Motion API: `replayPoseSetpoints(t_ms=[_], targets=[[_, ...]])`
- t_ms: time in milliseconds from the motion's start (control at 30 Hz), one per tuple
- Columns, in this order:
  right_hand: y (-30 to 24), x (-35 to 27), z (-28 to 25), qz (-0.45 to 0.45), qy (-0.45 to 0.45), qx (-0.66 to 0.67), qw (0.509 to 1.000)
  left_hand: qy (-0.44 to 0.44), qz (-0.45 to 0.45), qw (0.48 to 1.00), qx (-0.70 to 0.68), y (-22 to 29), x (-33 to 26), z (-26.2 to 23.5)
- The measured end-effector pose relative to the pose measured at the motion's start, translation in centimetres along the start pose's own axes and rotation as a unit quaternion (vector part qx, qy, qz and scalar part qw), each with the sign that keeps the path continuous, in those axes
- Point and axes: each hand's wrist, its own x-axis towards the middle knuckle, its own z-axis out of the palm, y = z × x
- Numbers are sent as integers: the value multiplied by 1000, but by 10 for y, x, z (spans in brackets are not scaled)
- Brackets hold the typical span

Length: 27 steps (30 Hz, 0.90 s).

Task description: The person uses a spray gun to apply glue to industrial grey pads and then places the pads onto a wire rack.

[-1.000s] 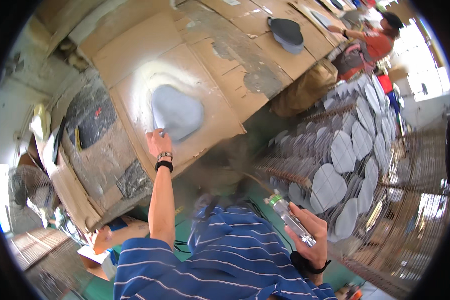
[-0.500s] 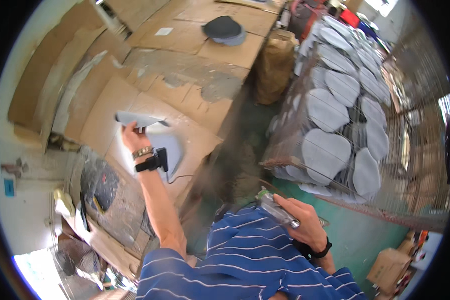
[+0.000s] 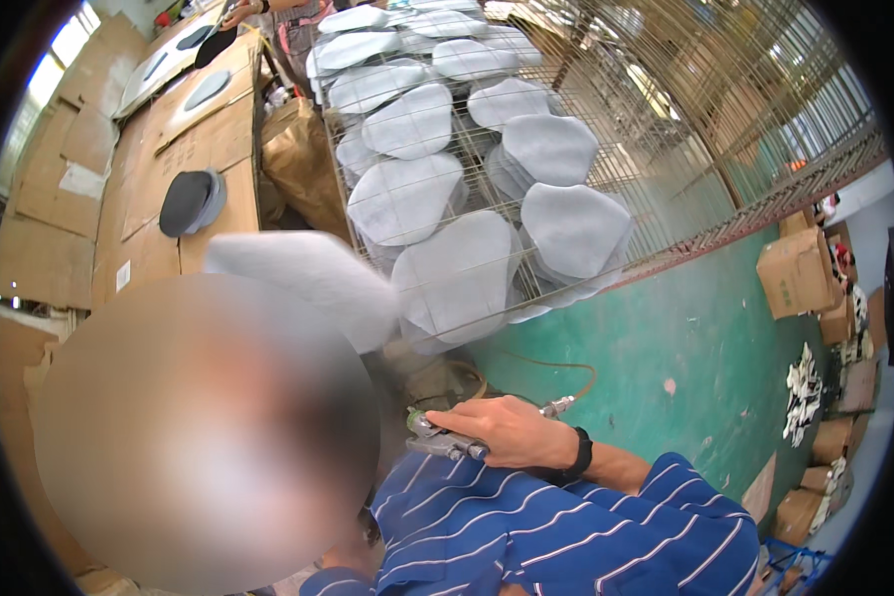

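Note:
My right hand (image 3: 512, 429) is wrapped around a small metal spray gun (image 3: 445, 444) with a green tip, held in front of my striped shirt. A thin hose (image 3: 591, 377) runs from its fitting behind the hand. To the left, a pale grey rounded fabric pad (image 3: 308, 283) is tilted up in the air, smeared by motion, beside the near corner of a wire rack. A large round blur covers the area below the pad. It hides my left hand, so its fingers and their hold cannot be made out.
The wire rack (image 3: 656, 260) carries several rows of grey pads (image 3: 457, 273). At the left stands a cardboard-covered table (image 3: 134, 233) with a dark pad stack (image 3: 191, 204). A co-worker's hand (image 3: 240, 12) shows at its far end. Cardboard boxes (image 3: 797, 273) line the right.
The view has swung right toward the rack. A pad that my left hand held over the table has apparently come up near the rack. The spray gun stays in my right hand.

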Motion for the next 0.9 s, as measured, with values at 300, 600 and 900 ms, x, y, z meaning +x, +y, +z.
replayPoseSetpoints(t_ms=[300,600,900], targets=[[13,-15,-12,-6,41,10,999,-32,-241,920,308,-154,39,-45],[-21,24,-21,-116,-63,88,987,123,-43,942,310,-68,-45,-129],[-99,72,-8,-192,-216,48,956,401,-184,743,504,-201,-293,-435]])
